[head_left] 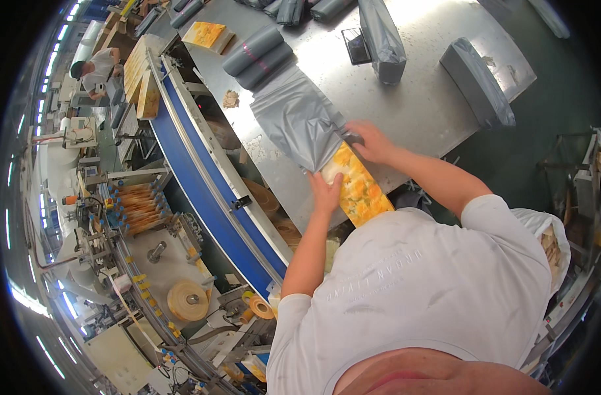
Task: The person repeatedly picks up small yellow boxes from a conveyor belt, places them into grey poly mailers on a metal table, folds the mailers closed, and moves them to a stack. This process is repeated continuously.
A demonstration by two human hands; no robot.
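A grey plastic bag [294, 122] lies on the metal table in front of me, its mouth toward my body. Partly inside that mouth is a long block-shaped pack with a yellow floral print [361, 187], its near end against my shirt. My left hand [325, 192] is closed at the left corner of the bag's mouth, the thumb lying on the pack. At the mouth's right corner, my right hand [373, 142] pinches the bag's edge beside the pack. Some fingertips of both hands are hidden by plastic and pack.
Rolled grey bags [258, 56] lie beyond the open bag on the metal table [422, 108]. Filled grey bags [383, 43] and a dark phone-like device [356, 46] stand farther right. Leftward runs a blue conveyor [202, 191] carrying yellow packs [148, 95]; a co-worker [100, 72] stands beyond.
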